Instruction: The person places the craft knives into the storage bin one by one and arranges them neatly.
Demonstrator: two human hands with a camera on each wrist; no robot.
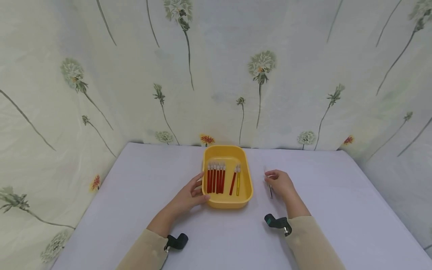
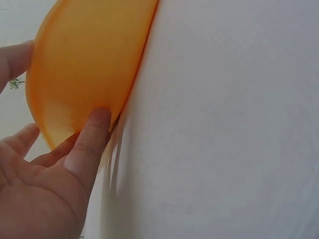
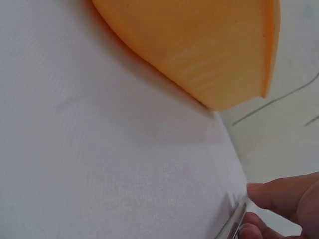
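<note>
A yellow plastic tray (image 1: 227, 205) stands on the white-covered table. My left hand (image 1: 187, 197) touches its near left corner, the thumb at the front and the fingers along the side. In the left wrist view those fingers look fairly straight, their tips against the tray wall (image 2: 89, 59). Inside the tray lie several slim red sticks (image 1: 216, 180) with pale tips in a row at the left. To their right are another red stick (image 1: 233, 183) and a yellow one (image 1: 238, 183). Right of the tray, my right hand (image 1: 279, 182) pinches a slim silver pen-like stick (image 3: 235, 219), its far end pale.
The white table surface (image 1: 141, 180) reaches to a pale cloth backdrop (image 1: 216, 75) printed with dandelions. Black wrist cameras (image 1: 177, 242) sit on both forearms near the cuffs. The tray's raised rim (image 1: 251, 180) lies between the hands.
</note>
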